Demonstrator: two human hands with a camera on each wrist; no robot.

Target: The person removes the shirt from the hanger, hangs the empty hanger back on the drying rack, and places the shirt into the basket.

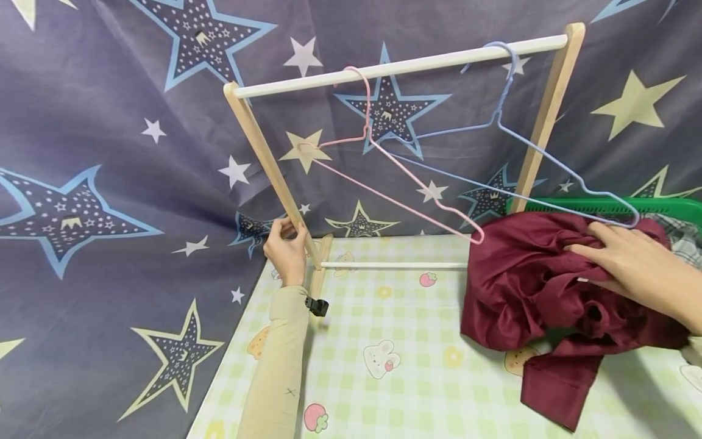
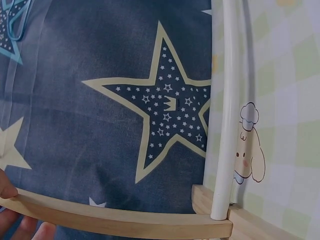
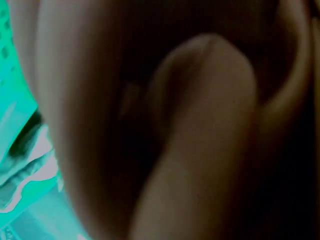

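My left hand (image 1: 287,250) holds the wooden left post (image 1: 269,164) of a small clothes rack, low down near its foot. In the left wrist view, fingertips (image 2: 7,188) lie on both sides of the same post (image 2: 110,216). At the right, my right hand (image 1: 638,268) grips a bunched maroon garment (image 1: 510,274), one end of which trails onto the table. The right wrist view is dark and blurred, mostly folds and a finger. On the rack's white top rail (image 1: 422,62) hang a pink hanger (image 1: 406,167) and a blue hanger (image 1: 554,160), both bare.
Behind the garment stands a green basket (image 1: 674,207) with grey checked cloth (image 1: 682,241) in it. The rack's white lower bar (image 1: 392,265) runs just above the checked tablecloth (image 1: 417,390). A dark star-patterned curtain (image 1: 181,268) closes off the back and left.
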